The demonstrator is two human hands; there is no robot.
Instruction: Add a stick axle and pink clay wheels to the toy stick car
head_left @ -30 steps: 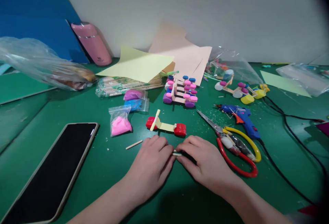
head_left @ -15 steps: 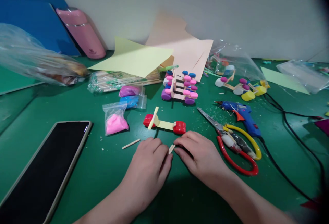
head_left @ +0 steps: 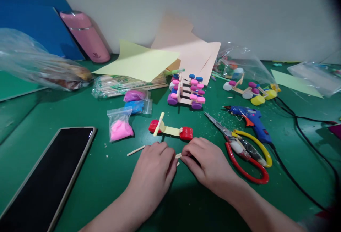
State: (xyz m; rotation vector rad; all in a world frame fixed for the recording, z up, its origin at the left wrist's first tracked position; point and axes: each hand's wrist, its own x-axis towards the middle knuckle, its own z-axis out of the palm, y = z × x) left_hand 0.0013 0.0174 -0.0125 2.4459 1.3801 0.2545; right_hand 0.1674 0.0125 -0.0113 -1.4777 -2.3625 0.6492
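Note:
My left hand (head_left: 156,170) and my right hand (head_left: 206,163) rest knuckles-up on the green mat, fingertips meeting over a small pale wooden stick piece (head_left: 178,156) that both pinch. Most of that piece is hidden under the fingers. Just beyond the hands stands a little scooter model (head_left: 170,130) with two red cap wheels and a yellow stick deck. A loose short stick (head_left: 135,150) lies left of my left hand.
A black phone (head_left: 48,178) lies at the near left. Red and yellow scissors (head_left: 243,150) and a blue glue gun (head_left: 250,118) with its black cord sit right. Clay bags (head_left: 119,125), stick-and-cap models (head_left: 188,92), a skewer bundle (head_left: 125,83), paper sheets and a pink bottle (head_left: 85,37) lie farther back.
Both hands stayed together on the small stick piece, shifting it slightly between the fingertips. The view itself moved a little; nothing else on the mat moved.

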